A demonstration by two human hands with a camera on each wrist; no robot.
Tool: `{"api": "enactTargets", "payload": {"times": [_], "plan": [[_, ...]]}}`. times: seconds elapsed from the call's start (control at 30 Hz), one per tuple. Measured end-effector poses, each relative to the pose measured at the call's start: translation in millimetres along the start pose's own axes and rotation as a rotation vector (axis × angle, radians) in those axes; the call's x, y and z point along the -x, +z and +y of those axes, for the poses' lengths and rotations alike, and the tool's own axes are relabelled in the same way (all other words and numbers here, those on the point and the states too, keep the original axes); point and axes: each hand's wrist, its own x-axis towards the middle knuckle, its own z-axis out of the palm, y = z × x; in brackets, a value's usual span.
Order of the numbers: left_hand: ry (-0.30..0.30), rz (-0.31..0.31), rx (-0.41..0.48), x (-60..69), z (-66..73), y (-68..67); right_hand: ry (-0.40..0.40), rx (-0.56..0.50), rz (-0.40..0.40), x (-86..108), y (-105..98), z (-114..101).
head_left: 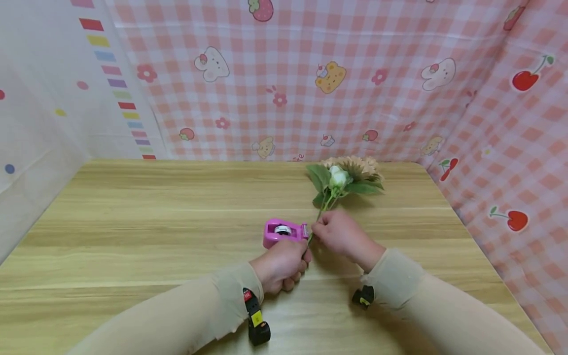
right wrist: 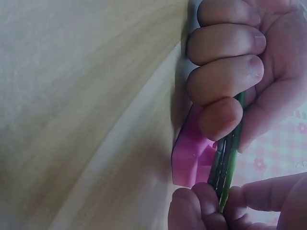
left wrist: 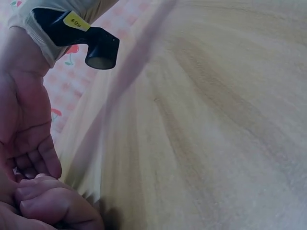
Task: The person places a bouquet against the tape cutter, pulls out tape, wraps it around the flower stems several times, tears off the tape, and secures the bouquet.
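Note:
My left hand grips the lower stems of a small bunch of artificial flowers, fingers curled round them. Higher up, my right hand pinches the same green stems between thumb and fingers. A white rose, pale peach blooms and green leaves lie beyond the right hand. Just behind the left hand stands a pink tape dispenser with a roll of tape in it; its cutter end is close to the stems. In the left wrist view, the curled left fingers hide the stems.
The wooden table carries the flowers and dispenser. A pink checked cloth hangs behind it and along the right side, with a white cloth at the left. Each wrist wears a black camera.

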Motion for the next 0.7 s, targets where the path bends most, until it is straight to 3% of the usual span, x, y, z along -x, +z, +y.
{"api": "enactTargets", "payload": {"times": [0.23,0.43,0.53,0.7], "plan": [[0.017,0.012,-0.013,-1.6,-2.5,3.6,0.063,-0.263,-0.025,3.4,3,4],[0.044,0.025,0.006,-0.9,-3.2,6.3,0.100,-0.511,-0.102,5.4,7,9],[0.048,0.025,0.021,-1.3,-3.1,6.5,0.125,-0.564,-0.124,5.4,7,10],[0.043,0.008,0.044,-1.3,-2.5,7.1,0.136,-0.543,-0.124,5.8,8,12]]}}
